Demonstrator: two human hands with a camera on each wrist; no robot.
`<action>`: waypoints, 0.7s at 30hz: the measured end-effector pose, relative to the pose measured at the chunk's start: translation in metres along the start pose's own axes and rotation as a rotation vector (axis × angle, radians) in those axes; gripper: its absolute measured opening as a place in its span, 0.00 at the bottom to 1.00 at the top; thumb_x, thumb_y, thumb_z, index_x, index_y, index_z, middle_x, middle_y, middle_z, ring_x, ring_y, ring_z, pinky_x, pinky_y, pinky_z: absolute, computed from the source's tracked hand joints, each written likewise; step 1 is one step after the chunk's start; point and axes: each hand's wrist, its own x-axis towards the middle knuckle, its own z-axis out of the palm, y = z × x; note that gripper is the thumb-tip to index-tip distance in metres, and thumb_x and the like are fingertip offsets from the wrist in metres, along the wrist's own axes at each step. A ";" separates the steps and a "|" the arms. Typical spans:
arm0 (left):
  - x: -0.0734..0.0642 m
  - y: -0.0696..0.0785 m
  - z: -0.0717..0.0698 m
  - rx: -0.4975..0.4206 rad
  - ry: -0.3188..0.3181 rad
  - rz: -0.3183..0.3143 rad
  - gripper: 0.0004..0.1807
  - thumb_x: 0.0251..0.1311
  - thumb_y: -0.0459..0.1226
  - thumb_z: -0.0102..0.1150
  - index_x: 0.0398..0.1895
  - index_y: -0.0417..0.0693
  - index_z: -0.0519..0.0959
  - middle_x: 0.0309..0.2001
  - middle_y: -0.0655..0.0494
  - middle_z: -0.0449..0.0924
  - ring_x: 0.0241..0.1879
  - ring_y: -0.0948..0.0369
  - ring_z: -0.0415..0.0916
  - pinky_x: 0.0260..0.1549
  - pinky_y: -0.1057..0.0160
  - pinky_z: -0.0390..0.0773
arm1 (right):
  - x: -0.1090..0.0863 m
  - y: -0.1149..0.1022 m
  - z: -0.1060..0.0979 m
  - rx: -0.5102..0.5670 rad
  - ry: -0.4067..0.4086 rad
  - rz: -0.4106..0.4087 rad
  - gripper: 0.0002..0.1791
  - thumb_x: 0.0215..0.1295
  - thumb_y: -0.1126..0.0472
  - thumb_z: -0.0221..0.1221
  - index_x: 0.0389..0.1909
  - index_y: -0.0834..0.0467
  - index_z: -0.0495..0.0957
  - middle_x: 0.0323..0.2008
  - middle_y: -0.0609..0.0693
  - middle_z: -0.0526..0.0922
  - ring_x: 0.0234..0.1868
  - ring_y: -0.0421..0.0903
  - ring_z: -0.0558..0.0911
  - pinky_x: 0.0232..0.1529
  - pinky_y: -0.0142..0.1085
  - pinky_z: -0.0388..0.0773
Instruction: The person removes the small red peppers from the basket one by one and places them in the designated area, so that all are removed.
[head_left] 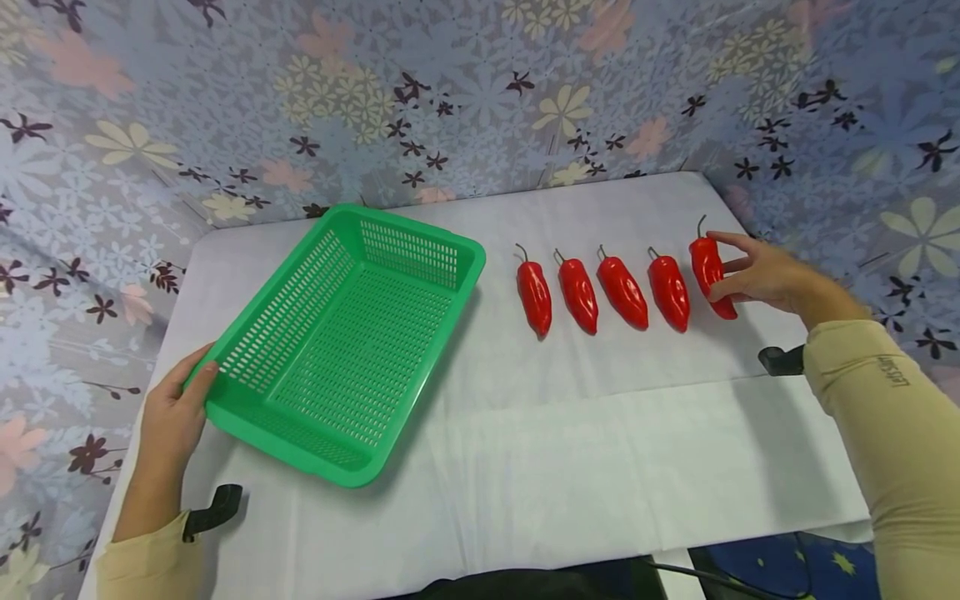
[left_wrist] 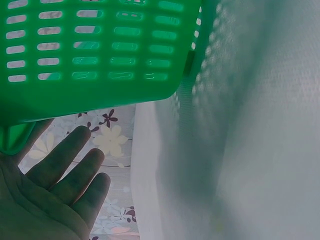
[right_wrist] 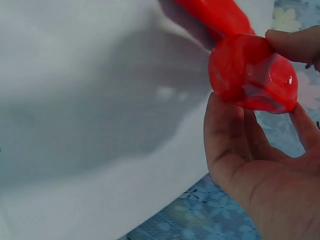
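Note:
A green plastic basket [head_left: 330,358] with slotted sides sits at a slant on the left of the white-covered table. My left hand [head_left: 174,408] grips its near-left rim, the thumb over the edge; in the left wrist view, several fingers [left_wrist: 67,165] stretch out below the rim. Toward the table's right end, my right hand [head_left: 765,275] pinches a glossy red pepper [head_left: 705,260] between thumb and fingers. In the right wrist view the held pepper [right_wrist: 250,75] points its tip at the camera, with another red pepper [right_wrist: 220,15] behind it. Several red peppers [head_left: 622,292] lie in a row left of that hand.
A white cloth [head_left: 562,467] covers the table. Floral fabric [head_left: 480,100] hangs behind and at both sides. Black wrist mounts [head_left: 213,510] stick out from both sleeves. A dark cable [head_left: 705,575] runs below the table's front edge.

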 end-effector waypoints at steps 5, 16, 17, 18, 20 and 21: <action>-0.001 -0.001 0.000 -0.004 -0.005 0.000 0.25 0.69 0.56 0.40 0.67 0.67 0.66 0.69 0.50 0.64 0.65 0.53 0.62 0.59 0.48 0.61 | 0.007 0.011 0.004 0.002 -0.022 0.028 0.61 0.53 0.61 0.68 0.74 0.39 0.32 0.69 0.75 0.43 0.64 0.71 0.58 0.58 0.55 0.71; 0.001 0.000 0.001 -0.011 0.015 0.023 0.25 0.68 0.57 0.40 0.66 0.67 0.67 0.68 0.52 0.65 0.65 0.53 0.63 0.58 0.49 0.61 | 0.017 0.026 0.012 -0.074 -0.016 0.102 0.63 0.52 0.61 0.69 0.73 0.42 0.28 0.68 0.76 0.44 0.64 0.72 0.57 0.59 0.58 0.67; 0.001 -0.001 0.002 -0.011 0.022 0.020 0.25 0.68 0.58 0.39 0.66 0.68 0.68 0.68 0.53 0.66 0.65 0.54 0.63 0.57 0.49 0.62 | 0.018 0.026 0.012 -0.077 -0.014 0.103 0.63 0.52 0.61 0.69 0.73 0.42 0.27 0.68 0.76 0.44 0.64 0.72 0.57 0.59 0.58 0.67; 0.001 -0.001 0.002 -0.017 0.026 0.026 0.26 0.68 0.59 0.39 0.66 0.67 0.68 0.68 0.52 0.66 0.64 0.53 0.64 0.57 0.49 0.62 | 0.019 0.027 0.012 -0.076 -0.016 0.100 0.63 0.52 0.61 0.68 0.73 0.42 0.27 0.69 0.76 0.44 0.65 0.72 0.56 0.59 0.59 0.67; 0.000 -0.002 0.002 -0.022 0.026 0.028 0.26 0.68 0.58 0.39 0.66 0.67 0.68 0.68 0.52 0.66 0.63 0.52 0.64 0.56 0.48 0.62 | 0.020 0.027 0.012 -0.077 -0.020 0.092 0.63 0.53 0.61 0.68 0.72 0.42 0.26 0.69 0.75 0.44 0.65 0.72 0.56 0.59 0.59 0.67; 0.000 -0.002 0.002 -0.016 0.023 0.027 0.26 0.68 0.58 0.39 0.66 0.67 0.68 0.68 0.52 0.66 0.63 0.52 0.64 0.56 0.48 0.62 | 0.020 0.026 0.012 -0.077 -0.021 0.088 0.64 0.52 0.61 0.68 0.72 0.42 0.26 0.69 0.75 0.44 0.65 0.72 0.56 0.59 0.59 0.67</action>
